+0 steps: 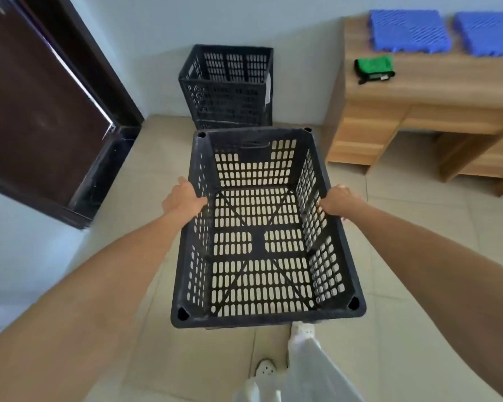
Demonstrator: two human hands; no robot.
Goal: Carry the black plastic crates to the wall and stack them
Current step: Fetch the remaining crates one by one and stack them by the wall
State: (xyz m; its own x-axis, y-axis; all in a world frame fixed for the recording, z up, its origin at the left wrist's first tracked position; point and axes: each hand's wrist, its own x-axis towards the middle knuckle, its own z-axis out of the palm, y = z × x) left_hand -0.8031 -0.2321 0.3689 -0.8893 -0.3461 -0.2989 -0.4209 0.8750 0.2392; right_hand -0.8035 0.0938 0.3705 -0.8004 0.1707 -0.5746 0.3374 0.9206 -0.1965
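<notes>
**Crate up, stack dead ahead**

Centre frame, I've got my left hand gripping the left rim and my right hand the right, fingers curled over the edges. Stack stands upper centre against the wall. My call: keep it level, approach square, match all four corners over the top crate, then lower gently, no dropping.

Arms outstretched; left hand, right hand grip side rims of crate.
</notes>
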